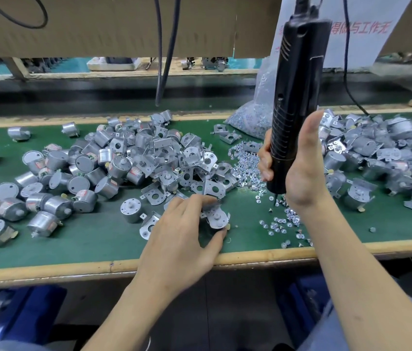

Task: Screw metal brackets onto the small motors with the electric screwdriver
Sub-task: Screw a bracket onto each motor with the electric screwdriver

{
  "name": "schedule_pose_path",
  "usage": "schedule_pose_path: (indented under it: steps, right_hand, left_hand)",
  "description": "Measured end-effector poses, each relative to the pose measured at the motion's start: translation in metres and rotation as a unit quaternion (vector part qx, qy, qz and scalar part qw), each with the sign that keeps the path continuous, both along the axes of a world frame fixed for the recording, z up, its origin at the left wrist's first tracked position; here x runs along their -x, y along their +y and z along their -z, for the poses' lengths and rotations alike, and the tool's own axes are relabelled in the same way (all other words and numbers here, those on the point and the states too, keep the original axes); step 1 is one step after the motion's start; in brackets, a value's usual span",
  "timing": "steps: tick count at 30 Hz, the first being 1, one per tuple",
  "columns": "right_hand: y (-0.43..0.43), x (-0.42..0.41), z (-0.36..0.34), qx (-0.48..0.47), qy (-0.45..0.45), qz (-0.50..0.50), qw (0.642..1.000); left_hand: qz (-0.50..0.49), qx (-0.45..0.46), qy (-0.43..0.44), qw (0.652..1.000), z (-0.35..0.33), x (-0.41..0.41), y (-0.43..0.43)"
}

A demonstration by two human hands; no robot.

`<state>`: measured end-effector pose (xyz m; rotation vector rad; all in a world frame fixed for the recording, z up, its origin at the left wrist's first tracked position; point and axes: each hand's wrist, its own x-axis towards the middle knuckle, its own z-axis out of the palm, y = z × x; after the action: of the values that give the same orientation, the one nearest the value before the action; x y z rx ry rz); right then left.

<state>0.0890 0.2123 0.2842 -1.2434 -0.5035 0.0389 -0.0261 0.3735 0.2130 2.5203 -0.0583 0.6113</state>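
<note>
My left hand [184,234] grips a small round motor with a metal bracket [216,217] laid on top, near the front edge of the green bench. My right hand [298,168] holds the black electric screwdriver [294,97] upright, its bit [274,200] pointing down over loose screws [279,222], to the right of the held motor. A bare motor [131,210] stands just left of my left hand. Loose brackets [154,196] lie behind it.
A big heap of motors and brackets [124,158] covers the bench's left and middle. Another heap of bracketed motors [377,153] lies at the right. A plastic bag of screws [255,117] stands at the back. Cables [164,59] hang from above. Cardboard [124,24] walls off the back.
</note>
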Motion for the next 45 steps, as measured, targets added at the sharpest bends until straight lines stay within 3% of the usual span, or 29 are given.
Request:
schedule_pose_path:
  steps: [45]
  right_hand:
    - [0.006,0.007,0.003,0.008,0.0,0.012,1.0]
  left_hand:
    - [-0.004,0.028,0.015,1.0,0.001,0.0,0.004]
